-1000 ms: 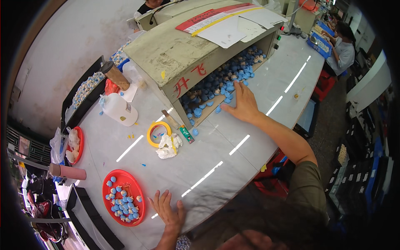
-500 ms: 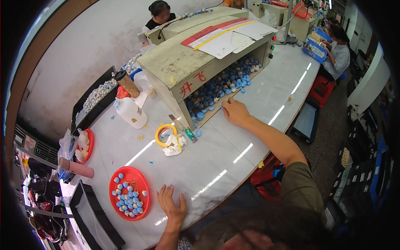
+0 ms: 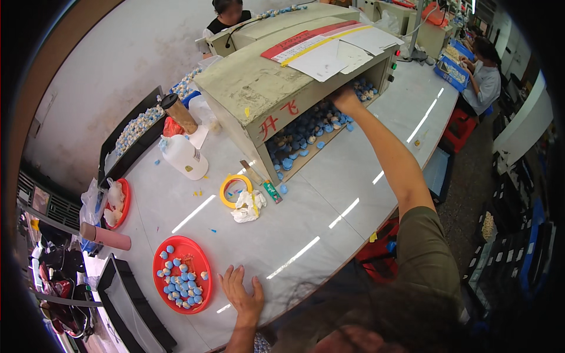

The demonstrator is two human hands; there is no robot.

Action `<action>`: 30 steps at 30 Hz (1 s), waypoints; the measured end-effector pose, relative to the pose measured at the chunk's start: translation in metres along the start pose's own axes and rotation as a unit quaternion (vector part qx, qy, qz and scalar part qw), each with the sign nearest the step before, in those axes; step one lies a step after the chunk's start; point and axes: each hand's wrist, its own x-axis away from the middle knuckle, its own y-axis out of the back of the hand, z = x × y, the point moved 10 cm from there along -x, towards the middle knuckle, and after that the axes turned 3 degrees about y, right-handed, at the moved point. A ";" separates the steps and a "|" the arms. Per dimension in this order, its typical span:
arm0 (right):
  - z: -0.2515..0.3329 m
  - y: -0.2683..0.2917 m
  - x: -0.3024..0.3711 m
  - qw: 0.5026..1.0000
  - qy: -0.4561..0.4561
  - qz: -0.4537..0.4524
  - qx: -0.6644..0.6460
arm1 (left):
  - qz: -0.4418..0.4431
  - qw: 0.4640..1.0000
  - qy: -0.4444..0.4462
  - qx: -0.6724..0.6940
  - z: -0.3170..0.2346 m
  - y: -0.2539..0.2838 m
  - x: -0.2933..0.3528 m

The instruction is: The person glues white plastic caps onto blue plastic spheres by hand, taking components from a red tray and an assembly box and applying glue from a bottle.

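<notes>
My right hand (image 3: 346, 100) reaches into the open front of a beige metal box-shaped machine (image 3: 235, 88). Its fingers are hidden by shadow and the machine's upper edge. Around and below it lies a heap of small blue and cream pieces (image 3: 312, 129), spread across the machine's floor. My left hand (image 3: 242, 289) rests on the grey tabletop with its fingers spread, holding nothing. Just left of it stands a round red tray (image 3: 204, 259) with several small blue and cream round pieces (image 3: 182, 288).
Mid-table are a yellow tape roll (image 3: 222, 191), crumpled white tissue (image 3: 247, 209) and a small green packet (image 3: 272, 191). A white bottle (image 3: 183, 159), brown cup (image 3: 179, 115), pink flask (image 3: 112, 238) and black tray (image 3: 126, 306) stand left. Other people sit farther off.
My right hand has moved from the machine's front edge up and deeper into its opening, over the heap. The left hand stays in place. The view has shifted slightly.
</notes>
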 end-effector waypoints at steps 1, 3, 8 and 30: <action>-0.003 -0.015 0.008 1.000 0.004 0.004 -0.008 | -0.001 1.000 0.005 -0.007 0.003 0.002 0.001; -0.045 0.019 0.059 0.931 -0.253 -0.174 0.197 | -0.002 1.000 0.009 -0.007 0.001 0.003 -0.001; -0.016 -0.039 0.056 0.952 -0.269 0.075 0.127 | 0.027 0.999 -0.002 -0.028 -0.003 0.002 -0.001; -0.133 -0.025 -0.016 0.897 -0.241 -0.017 0.371 | 0.100 0.993 0.004 -0.058 -0.007 -0.019 -0.016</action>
